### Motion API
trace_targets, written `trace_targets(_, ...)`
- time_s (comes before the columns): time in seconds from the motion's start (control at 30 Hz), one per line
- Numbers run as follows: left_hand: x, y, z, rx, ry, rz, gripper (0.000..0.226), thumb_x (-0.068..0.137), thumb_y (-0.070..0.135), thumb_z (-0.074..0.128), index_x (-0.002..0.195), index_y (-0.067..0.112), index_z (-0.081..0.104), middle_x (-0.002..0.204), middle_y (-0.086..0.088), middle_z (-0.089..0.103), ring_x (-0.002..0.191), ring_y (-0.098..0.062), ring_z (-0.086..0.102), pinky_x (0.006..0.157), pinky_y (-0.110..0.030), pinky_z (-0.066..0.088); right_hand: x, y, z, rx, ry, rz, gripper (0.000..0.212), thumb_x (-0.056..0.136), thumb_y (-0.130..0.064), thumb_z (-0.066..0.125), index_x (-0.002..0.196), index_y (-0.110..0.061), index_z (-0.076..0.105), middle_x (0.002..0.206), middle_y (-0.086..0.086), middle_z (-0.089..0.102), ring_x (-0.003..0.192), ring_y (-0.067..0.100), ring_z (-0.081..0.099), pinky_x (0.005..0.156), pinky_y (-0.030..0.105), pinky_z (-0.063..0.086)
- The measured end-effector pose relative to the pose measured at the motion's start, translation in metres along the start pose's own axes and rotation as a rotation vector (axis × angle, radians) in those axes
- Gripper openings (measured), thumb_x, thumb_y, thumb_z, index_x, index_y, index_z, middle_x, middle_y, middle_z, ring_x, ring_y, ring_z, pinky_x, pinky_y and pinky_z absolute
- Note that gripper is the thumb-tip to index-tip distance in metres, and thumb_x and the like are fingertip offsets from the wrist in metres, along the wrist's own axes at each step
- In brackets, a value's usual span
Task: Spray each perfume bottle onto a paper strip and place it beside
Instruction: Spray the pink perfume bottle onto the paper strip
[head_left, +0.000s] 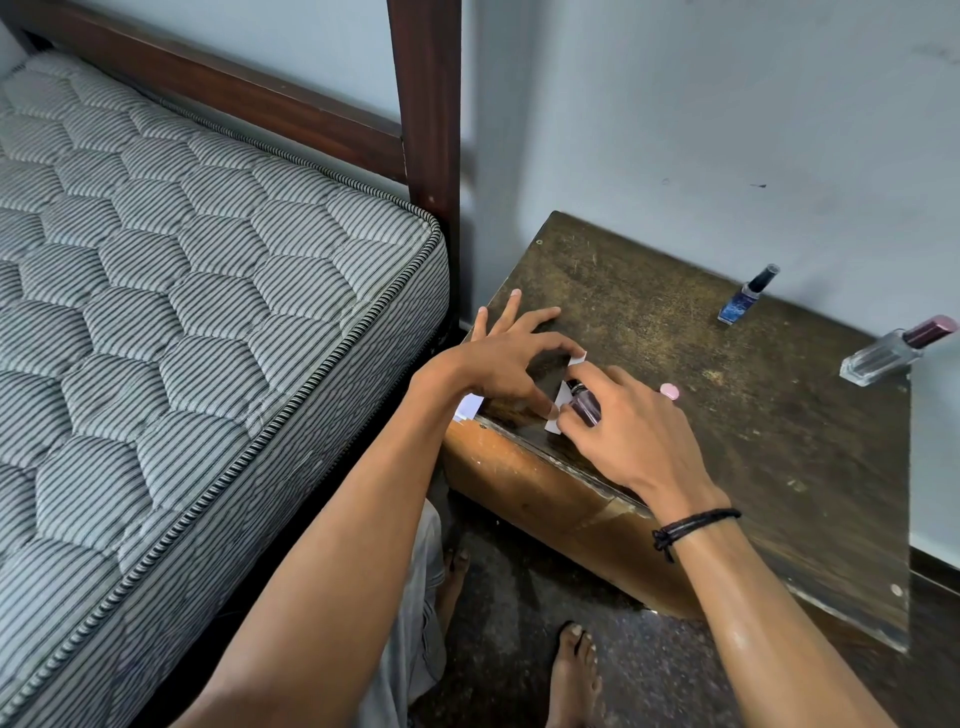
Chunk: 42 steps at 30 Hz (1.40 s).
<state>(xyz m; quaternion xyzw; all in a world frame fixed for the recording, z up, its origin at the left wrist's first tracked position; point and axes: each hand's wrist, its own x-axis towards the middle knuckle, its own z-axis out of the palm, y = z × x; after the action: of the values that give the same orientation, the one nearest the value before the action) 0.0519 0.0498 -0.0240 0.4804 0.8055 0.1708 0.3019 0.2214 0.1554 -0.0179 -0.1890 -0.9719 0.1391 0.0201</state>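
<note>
Right hand is wrapped around a little purple bottle, nozzle end turned toward the paper strip. Left hand pinches that strip between thumb and index finger, other fingers fanned out. All of this is low over the near left corner of the wooden table. How far along would you say this is?

**mo_k:** Early, I'd guess. Blue bottle by the wall and the clear bottle with the dark cap at the far right edge both have caps on, and neither has a strip next to it. So it looks like bottle one of three, mid-spray or just about to.

**OP:** Agreed. Can't see any mist or a wet patch though, so no idea if the spray has landed.

**mo_k:** Same, too small to tell. That pink thing just past the right fingertips is probably the purple bottle's cap. There's also more white paper poking out under the left wrist at the table edge, likely spare strips.

**OP:** So what's left: put this strip down beside its bottle, then do the other two.
</note>
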Motion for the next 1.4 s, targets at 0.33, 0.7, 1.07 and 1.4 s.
trace_targets(0.33, -0.001, 0.0, -0.002, -0.014, -0.008, 0.009, 0.076, 0.075, 0.04, 0.084, 0.142, 0.046, 0.047, 0.168, 0.01, 0.001, 0.149, -0.023, -0.032, 0.115, -0.056, -0.026, 0.0, 0.01, -0.003, 0.027, -0.029, -0.02, 0.037, 0.098, -0.049, 0.053, 0.133, -0.04, 0.049, 0.113, -0.009, 0.063, 0.091, 0.025, 0.065, 0.063, 0.036, 0.045)
trace_targets(0.7, -0.002, -0.002, -0.003, -0.034, -0.008, 0.01, 0.076, 0.074, 0.039, 0.085, 0.14, 0.046, 0.049, 0.168, 0.011, 0.003, 0.149, -0.023, -0.03, 0.115, -0.054, -0.026, 0.001, 0.01, -0.008, -0.03, -0.114, -0.062, 0.042, 0.095, -0.053, 0.051, 0.135, -0.042, 0.048, 0.118, -0.012, 0.063, 0.099, 0.021, 0.066, 0.075, 0.039, 0.051)
trace_targets(1.07, -0.001, -0.003, -0.003, -0.033, -0.009, 0.01, 0.077, 0.074, 0.039, 0.085, 0.141, 0.046, 0.048, 0.168, 0.011, 0.002, 0.149, -0.023, -0.031, 0.116, -0.055, -0.025, 0.0, 0.009, -0.005, -0.019, -0.08, -0.083, 0.037, 0.095, -0.052, 0.055, 0.13, -0.038, 0.054, 0.109, -0.01, 0.064, 0.091, 0.021, 0.066, 0.068, 0.038, 0.049)
trace_targets(1.4, -0.001, -0.004, -0.002, -0.032, -0.015, 0.015, 0.076, 0.075, 0.04, 0.084, 0.141, 0.046, 0.048, 0.168, 0.011, 0.002, 0.149, -0.023, -0.031, 0.116, -0.057, -0.024, 0.001, 0.01, -0.003, -0.002, -0.079, -0.072, 0.033, 0.096, -0.054, 0.054, 0.126, -0.04, 0.053, 0.105, -0.011, 0.063, 0.09, 0.02, 0.065, 0.065, 0.037, 0.04)
